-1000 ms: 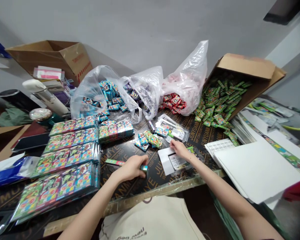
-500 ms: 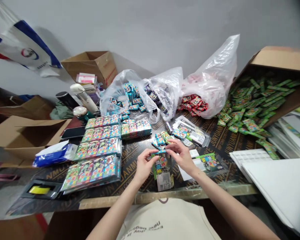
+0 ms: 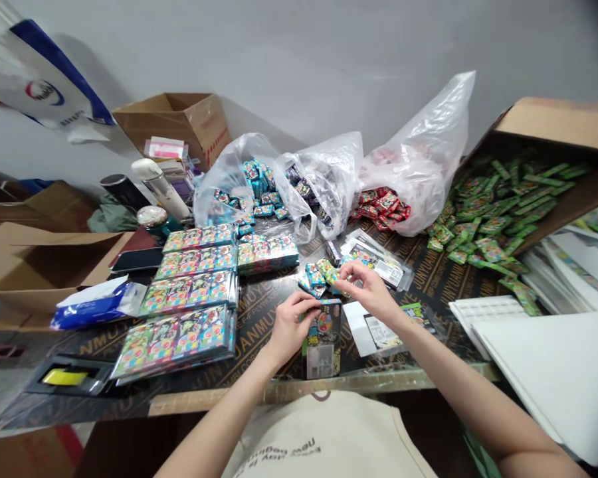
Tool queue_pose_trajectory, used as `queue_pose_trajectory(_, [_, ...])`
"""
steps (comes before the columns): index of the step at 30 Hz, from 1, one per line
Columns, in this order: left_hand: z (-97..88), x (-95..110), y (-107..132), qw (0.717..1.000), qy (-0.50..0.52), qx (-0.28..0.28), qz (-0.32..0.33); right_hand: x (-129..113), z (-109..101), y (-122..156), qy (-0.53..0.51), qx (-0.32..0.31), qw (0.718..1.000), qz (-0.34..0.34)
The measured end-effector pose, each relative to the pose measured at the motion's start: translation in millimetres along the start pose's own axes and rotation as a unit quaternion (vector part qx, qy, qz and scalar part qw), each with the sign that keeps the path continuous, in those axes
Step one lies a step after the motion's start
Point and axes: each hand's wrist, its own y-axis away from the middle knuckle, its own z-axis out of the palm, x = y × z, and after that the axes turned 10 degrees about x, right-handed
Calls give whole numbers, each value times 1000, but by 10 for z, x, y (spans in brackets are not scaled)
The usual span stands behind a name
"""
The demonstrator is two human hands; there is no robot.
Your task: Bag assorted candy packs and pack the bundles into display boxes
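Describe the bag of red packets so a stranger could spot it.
Find the grey wall, then the three plastic bags before it. Yours is the rightmost bag, beside the tilted cardboard box of green packets: the only one with red packets at its mouth.

The pack [image 3: 325, 338] at the left hand [image 3: 290, 326] is black, with a green left edge, bright multicoloured print and a pale grey lower panel. Loose small ones come in 4 main colours: blue packets [image 3: 270, 199], purple packets [image 3: 306, 192], red packets [image 3: 386, 201] and green packets [image 3: 491, 206]. Stacked packs [image 3: 179, 335] repeat 4 panels, from green through pink to blue. The black tabletop [image 3: 259, 312] bears golden-brown lettering; the cream shirt [image 3: 319, 425], dark lettering.
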Motion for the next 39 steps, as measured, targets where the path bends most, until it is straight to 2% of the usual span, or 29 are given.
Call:
queue_pose_trajectory(2, [3, 7, 0, 1000, 8, 8, -16, -17, 13, -104, -43, -102, 993, 43])
queue_pose_trajectory(4, [11, 8, 7, 998, 25, 21, -50, -13, 54, -157, -93, -213, 968, 91])
queue_pose_trajectory(6, [14, 7, 16, 995, 39, 29, -84, -4, 104, -176, -122, -285, 943, 122])
queue_pose_trajectory(8, [8, 9, 22, 994, 46, 29, -98, -2, 142, -184, -127, -313, 931, 139])
queue_pose_trajectory(12, [4, 37, 26, 995, 41, 21, -87, -9, 169, -215, -122, -322, 927, 150])
queue_pose_trajectory(17, [70, 66, 31, 992, 2, 73, -106, 37, 178, -249, -128, -326, 924, 153])
queue_pose_trajectory(22, [117, 57, 46, 988, 17, 87, -130, 127, 244, -197, -148, -292, 931, 163])
queue_pose_trajectory(25, [186, -9, 141, 972, 95, 100, -190, 131, 289, -114, -168, -236, 942, 168])
queue_pose_trajectory(28, [240, -94, 295, 952, 172, 46, -247, 126, 274, -36, -188, -181, 947, 186])
queue_pose_trajectory(30, [200, -108, 348, 954, 173, 1, -247, 158, 208, -16, -197, -139, 950, 199])
queue_pose_trajectory(32, [87, -70, 286, 969, 136, -11, -205, 236, 101, -25, -191, -72, 958, 202])
queue_pose_trajectory(35, [-121, -4, -71, 998, 19, 16, -56, 413, -75, -63, -162, 31, 967, 192])
queue_pose_trajectory(37, [-191, -46, -415, 993, -88, 25, 71, 540, -160, -76, -132, 68, 975, 167])
queue_pose_trajectory(39, [-170, -197, -737, 968, -205, 31, 138, 666, -205, -60, -75, 84, 986, 124])
